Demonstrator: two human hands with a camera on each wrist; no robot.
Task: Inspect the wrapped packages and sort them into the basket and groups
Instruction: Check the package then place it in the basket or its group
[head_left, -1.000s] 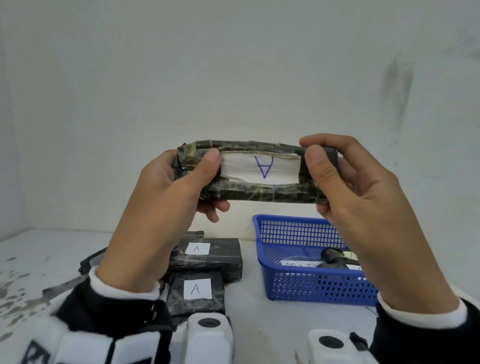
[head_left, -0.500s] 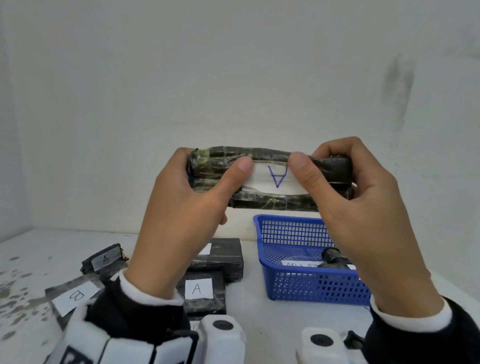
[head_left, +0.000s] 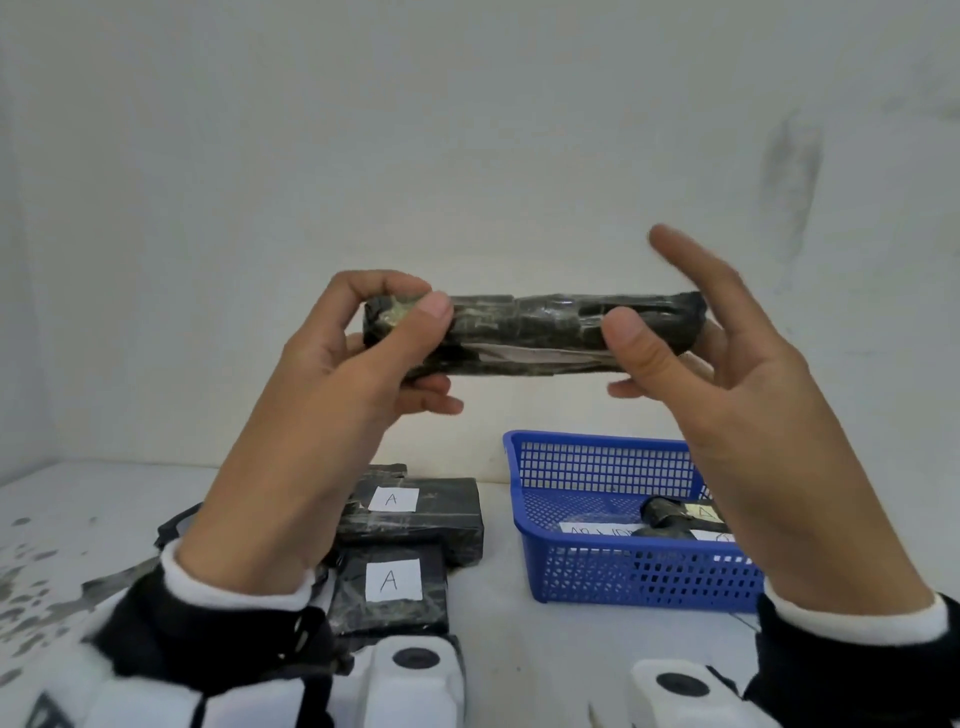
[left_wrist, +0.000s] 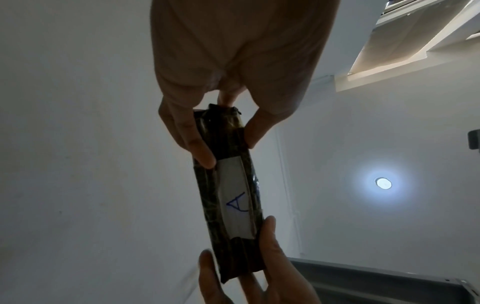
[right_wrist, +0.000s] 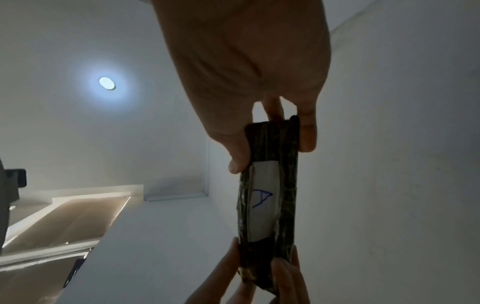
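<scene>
Pkg (head_left: 530, 332) mid-frame, held level above table (head_left: 509, 639). L hand (head_left: 332, 395) pinches its left end, thumb + fingers clamped. R hand (head_left: 727, 384) at right end: thumb on front, lower fingers under, upper fingers splayed off. Basket (head_left: 602, 571) lower right; "A" pkgs (head_left: 405, 519) lower centre.

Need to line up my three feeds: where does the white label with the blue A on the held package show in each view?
Head: only the label's edge shows, low on the package's front, centre; letter hidden.
Left wrist: label mid-frame, A readable, between both hands.
Right wrist: label right of centre, A readable.
Shared landmark: the left hand pinching one end of the package.
</scene>
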